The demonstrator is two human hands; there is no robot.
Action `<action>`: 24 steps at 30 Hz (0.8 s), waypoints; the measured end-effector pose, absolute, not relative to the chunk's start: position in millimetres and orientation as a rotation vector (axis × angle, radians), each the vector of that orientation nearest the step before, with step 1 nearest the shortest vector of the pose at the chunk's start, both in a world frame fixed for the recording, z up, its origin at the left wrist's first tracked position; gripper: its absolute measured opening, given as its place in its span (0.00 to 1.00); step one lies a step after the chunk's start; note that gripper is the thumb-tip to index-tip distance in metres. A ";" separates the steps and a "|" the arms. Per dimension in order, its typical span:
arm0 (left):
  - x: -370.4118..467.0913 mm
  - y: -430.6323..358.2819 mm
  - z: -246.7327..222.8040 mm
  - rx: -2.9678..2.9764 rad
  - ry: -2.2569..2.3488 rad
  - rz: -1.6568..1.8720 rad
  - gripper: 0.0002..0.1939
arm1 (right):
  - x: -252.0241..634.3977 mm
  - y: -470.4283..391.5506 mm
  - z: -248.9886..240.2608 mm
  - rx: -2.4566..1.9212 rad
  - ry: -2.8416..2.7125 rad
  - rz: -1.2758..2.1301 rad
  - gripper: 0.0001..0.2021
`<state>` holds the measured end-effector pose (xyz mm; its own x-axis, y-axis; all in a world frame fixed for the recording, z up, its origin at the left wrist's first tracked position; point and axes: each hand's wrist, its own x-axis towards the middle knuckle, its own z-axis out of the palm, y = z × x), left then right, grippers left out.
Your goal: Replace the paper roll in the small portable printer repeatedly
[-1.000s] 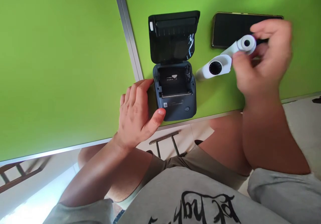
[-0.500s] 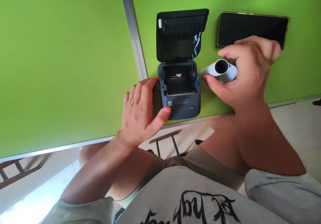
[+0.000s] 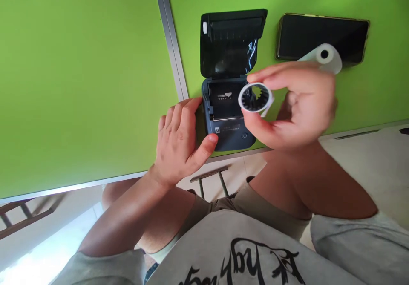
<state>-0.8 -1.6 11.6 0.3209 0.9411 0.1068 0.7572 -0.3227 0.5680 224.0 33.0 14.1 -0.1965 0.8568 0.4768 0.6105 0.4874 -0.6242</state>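
Observation:
A dark blue label printer (image 3: 228, 136) stands near the table edge with its black lid (image 3: 228, 48) raised. My left hand (image 3: 180, 142) rests against the printer's left side, fingers spread and the thumb at its front corner. Over the printer's right side, my right hand (image 3: 294, 106) grips a small white roll (image 3: 270, 102) between thumb and fingers. The roll's open end, with a dark toothed core, faces up. Behind that hand a second white roll (image 3: 334, 59) with a small dark hole overlaps the phone's lower edge.
The black phone (image 3: 303, 33) lies on the green table (image 3: 96, 84) at the back right. A metal strip (image 3: 172, 46) crosses the table left of the printer. The table's front edge (image 3: 79, 185) runs above my legs and a stool.
My right hand has moved left with the white roll, from beside the printer to over its right side. The second roll now shows beside the phone. My left hand has stayed in place.

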 end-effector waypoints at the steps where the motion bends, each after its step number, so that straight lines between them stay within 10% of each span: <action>1: -1.0 -1.6 11.4 2.176 1.499 0.599 0.47 | 218.9 36.1 16.9 -1.139 -1.911 0.296 0.12; 24: -5.3 -3.4 11.3 2.184 1.434 0.591 0.45 | 212.7 50.8 18.5 -1.266 -1.932 0.468 0.02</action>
